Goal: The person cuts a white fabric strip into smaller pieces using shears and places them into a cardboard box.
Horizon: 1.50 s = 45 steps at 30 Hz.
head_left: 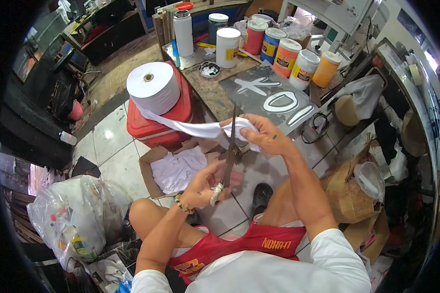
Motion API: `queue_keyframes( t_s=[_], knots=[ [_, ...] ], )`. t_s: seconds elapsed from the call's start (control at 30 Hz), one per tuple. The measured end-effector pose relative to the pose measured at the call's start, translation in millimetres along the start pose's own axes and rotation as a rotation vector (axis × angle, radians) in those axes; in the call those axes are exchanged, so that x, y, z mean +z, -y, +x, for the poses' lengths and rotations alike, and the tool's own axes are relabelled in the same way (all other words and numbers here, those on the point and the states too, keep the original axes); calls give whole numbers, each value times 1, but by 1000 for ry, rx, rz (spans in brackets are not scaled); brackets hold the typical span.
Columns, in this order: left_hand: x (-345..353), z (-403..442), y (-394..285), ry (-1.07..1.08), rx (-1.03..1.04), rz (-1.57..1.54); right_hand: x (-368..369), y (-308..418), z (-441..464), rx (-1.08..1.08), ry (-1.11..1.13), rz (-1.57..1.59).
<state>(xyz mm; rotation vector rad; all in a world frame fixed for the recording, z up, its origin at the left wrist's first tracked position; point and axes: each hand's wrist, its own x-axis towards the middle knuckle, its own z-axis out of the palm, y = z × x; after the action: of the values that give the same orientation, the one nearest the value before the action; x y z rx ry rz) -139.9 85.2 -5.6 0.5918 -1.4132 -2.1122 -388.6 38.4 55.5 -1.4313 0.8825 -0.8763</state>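
My left hand [205, 184] grips a pair of dark scissors [229, 163] with wrapped handles, blades pointing up and away from me. My right hand [265, 136] pinches the folded end of a white fabric strip [193, 128]. From there the strip runs left to a large white roll [154, 90] resting on a red cooler box [184, 115]. The blades overlap the strip just left of my right fingers; whether they are cutting into it I cannot tell. Below the strip, an open cardboard box [145, 168] holds a heap of white fabric pieces [178, 168].
Several paint jars, including an orange one [287, 57], and a white bottle [183, 34] stand on the low table [205, 88]. A grey stencil sheet [239, 93] lies at its near edge. A stuffed plastic bag [78, 215] is at left, a brown bag [349, 193] at right.
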Motion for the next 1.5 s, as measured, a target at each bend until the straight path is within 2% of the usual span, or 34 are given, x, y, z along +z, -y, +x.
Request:
queue_keyframes(
  t_s=[0.03,0.13,0.17,0.23,0.27,0.3,0.37,0.43,0.47,0.6,0.67,0.73,0.8,0.83,0.87,0.9,0.97,1.0,1.17,1.23,1.3,1.37,1.4,1.5],
  knots=[
    [0,-1,-1,-18,-121,-43,-1,1,1,-1,1,0],
    [-6,1,9,-8,-61,-39,-2,-1,1,-62,-33,-52],
    [-7,4,12,-9,-61,-40,-1,-10,2,-15,36,-102],
    [-6,9,15,-42,222,42,7,-9,3,33,106,-149],
    [-7,9,14,-45,220,42,13,-6,2,8,99,-64],
    [-8,8,14,-30,200,42,16,-2,3,-19,91,20],
    [-8,6,8,-14,177,48,2,-20,7,-46,68,-44],
    [-4,3,-4,-17,-104,26,-7,-17,7,-16,48,-111],
    [-5,4,-3,-16,-104,28,-7,-17,7,11,65,-80],
    [-11,9,12,-31,117,50,7,-27,7,7,136,-55],
    [-11,8,11,-51,187,42,13,-33,10,-101,119,-26],
    [-6,4,-6,-179,-27,75,3,-40,11,-45,122,-105],
    [-16,8,-13,-176,-18,-16,1,-41,12,10,118,-187],
    [-19,8,-14,-178,-5,-114,3,-41,12,18,135,-146],
    [-19,7,-11,-213,116,58,5,-40,13,28,154,-106],
    [-18,7,-10,-217,119,55,10,-39,15,30,159,-109],
    [-16,6,-5,-397,212,157,23,-38,17,-47,88,76],
    [-15,8,1,-448,238,60,29,-39,17,-45,102,82],
    [-21,10,-2,-597,371,40,63,-56,24,-1,166,249],
    [-34,5,-11,-586,319,96,71,-56,26,13,171,232],
    [-51,-1,-20,-621,338,209,77,-59,29,9,81,315],
    [-67,-15,-35,-801,245,945,72,-48,28,13,30,305],
    [-81,-19,-32,-880,252,1024,66,-47,28,-15,-20,258],
    [-98,-39,-54,-877,-18,1059,43,-55,30,-82,-132,192]
  ],
)
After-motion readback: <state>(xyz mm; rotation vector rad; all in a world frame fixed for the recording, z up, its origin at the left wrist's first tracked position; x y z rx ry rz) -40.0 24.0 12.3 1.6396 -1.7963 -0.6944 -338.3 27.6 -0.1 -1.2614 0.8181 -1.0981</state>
